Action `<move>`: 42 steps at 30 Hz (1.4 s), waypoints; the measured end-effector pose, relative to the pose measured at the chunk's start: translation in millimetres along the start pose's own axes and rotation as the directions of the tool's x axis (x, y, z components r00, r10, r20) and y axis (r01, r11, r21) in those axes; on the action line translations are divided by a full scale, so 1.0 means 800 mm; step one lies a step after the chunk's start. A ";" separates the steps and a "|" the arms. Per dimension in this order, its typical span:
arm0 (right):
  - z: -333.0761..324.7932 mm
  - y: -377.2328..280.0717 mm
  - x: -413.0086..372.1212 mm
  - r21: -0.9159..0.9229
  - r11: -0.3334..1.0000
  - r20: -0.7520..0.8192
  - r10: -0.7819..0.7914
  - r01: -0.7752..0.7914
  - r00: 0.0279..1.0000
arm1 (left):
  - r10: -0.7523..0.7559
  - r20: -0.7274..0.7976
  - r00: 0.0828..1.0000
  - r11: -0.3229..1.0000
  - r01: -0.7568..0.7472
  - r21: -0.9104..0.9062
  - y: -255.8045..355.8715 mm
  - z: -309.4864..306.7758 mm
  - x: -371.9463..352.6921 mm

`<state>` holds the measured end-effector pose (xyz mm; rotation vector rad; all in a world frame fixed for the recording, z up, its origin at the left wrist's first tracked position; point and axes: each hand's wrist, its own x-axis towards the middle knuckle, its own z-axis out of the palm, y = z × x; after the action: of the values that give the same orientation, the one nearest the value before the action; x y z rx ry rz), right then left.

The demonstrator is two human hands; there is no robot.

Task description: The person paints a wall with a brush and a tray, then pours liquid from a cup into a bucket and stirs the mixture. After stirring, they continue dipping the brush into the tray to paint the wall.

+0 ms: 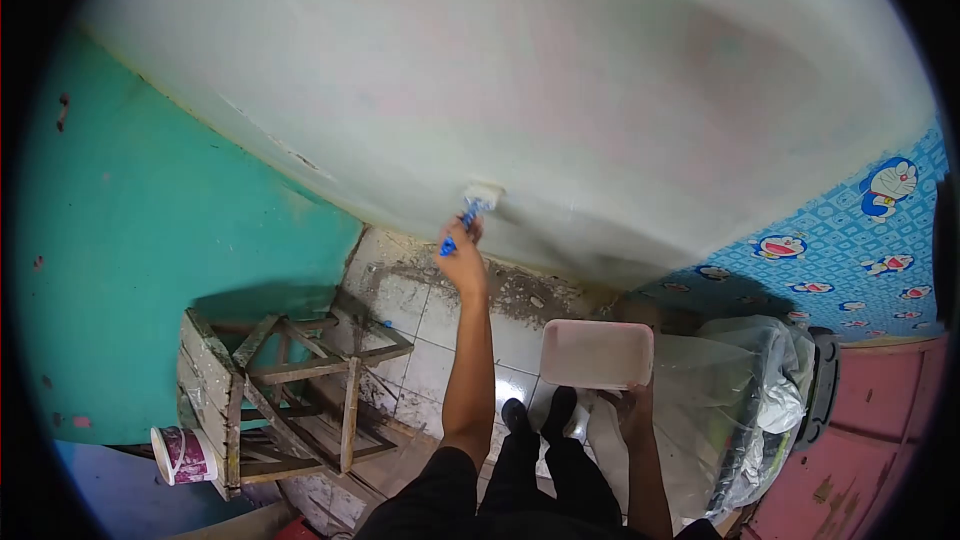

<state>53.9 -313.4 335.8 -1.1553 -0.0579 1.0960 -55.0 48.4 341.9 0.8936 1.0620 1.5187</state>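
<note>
My left hand (461, 258) is closed round the blue handle of a paintbrush (474, 210), out in front of me. The brush's pale, wide head overlaps the lower part of the whitish wall (420, 90). Lower and to the right, my right hand (634, 410) grips the near right edge of a shallow rectangular plastic tray (598, 353). Pale pinkish-white inside, the tray is held roughly level above the floor near my feet. Its body hides some of the right fingers.
At left, a worn wooden stool (290, 390) lies on its side by the green wall (170, 240), beside a white-and-purple bucket (184, 455). Plastic sheeting (690, 400) covers things at right, below blue cartoon wallpaper (840, 240). Debris litters the tiled floor (430, 365) along the wall's foot.
</note>
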 end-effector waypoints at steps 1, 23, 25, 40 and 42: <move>0.001 0.001 0.001 0.000 1.000 0.002 -0.003 0.003 1.000 | 0.034 0.008 0.999 0.999 -0.034 -0.007 0.044 0.013 -0.001; -0.081 0.100 0.011 0.265 0.964 -0.192 0.085 -0.032 0.978 | -0.459 -0.149 0.876 0.877 0.421 -0.230 -0.260 -0.116 -0.032; -0.069 0.093 0.012 0.230 0.973 -0.231 0.079 -0.025 0.970 | -0.470 -0.180 0.864 0.880 0.443 -0.171 -0.287 -0.128 -0.030; -0.042 0.124 0.034 0.186 0.978 -0.349 -0.023 0.093 0.937 | 0.103 -0.071 0.992 0.984 -0.113 -0.139 0.003 -0.026 -0.009; -0.033 0.124 0.037 0.197 0.977 -0.356 -0.005 0.080 0.934 | 0.017 -0.022 1.000 0.989 -0.020 -0.148 -0.029 -0.036 -0.006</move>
<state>17.9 -313.0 235.1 -1.1383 0.3064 0.8190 -73.0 40.3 310.5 0.7883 0.9442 1.6033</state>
